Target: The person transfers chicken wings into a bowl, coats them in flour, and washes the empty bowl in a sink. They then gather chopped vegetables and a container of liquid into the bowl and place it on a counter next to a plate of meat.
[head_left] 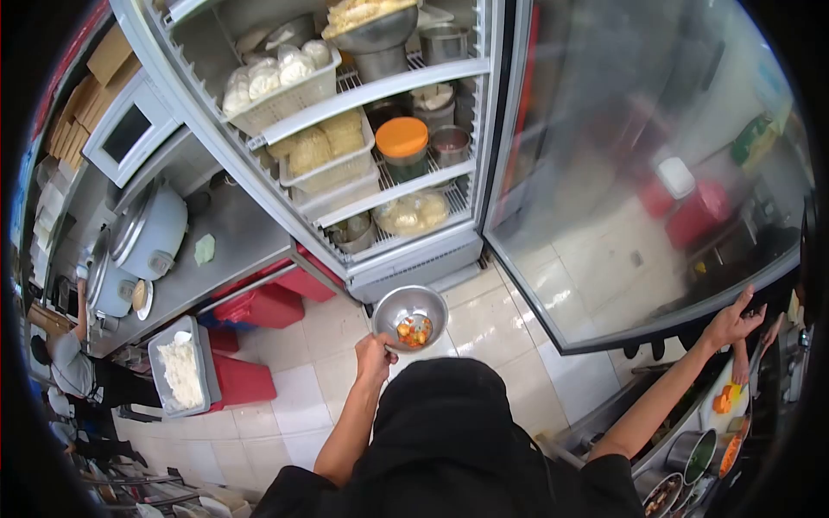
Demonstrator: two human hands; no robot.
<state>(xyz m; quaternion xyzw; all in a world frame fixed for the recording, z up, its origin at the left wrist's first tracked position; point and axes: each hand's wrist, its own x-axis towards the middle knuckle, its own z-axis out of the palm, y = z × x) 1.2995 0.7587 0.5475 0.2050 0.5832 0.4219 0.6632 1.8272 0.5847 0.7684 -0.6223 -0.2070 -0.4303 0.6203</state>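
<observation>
One round silver metal bowl (404, 302) in the left hand (376, 356), open shelves beyond

The left hand's fingers are closed on the bowl's near-left rim. From that grip the bowl lies forward and slightly right; being round, it has no long axis. Small orange and yellow food pieces (414, 331) sit inside, toward its near side.

Straight past the bowl stands a tall, white-framed refrigerator (414, 274), its wire shelves holding, among other things, an orange-lidded jar (401, 136). The left hand is the nearer one to those shelves.

Well to the right of the grip, the right hand (732, 328) is beside the lower edge of the dark-framed glass door (596, 216), fingers spread, nothing seen in them; contact with the door cannot be told. Left of the grip is a rectangular grey tub (205, 371) of white stuff.
</observation>
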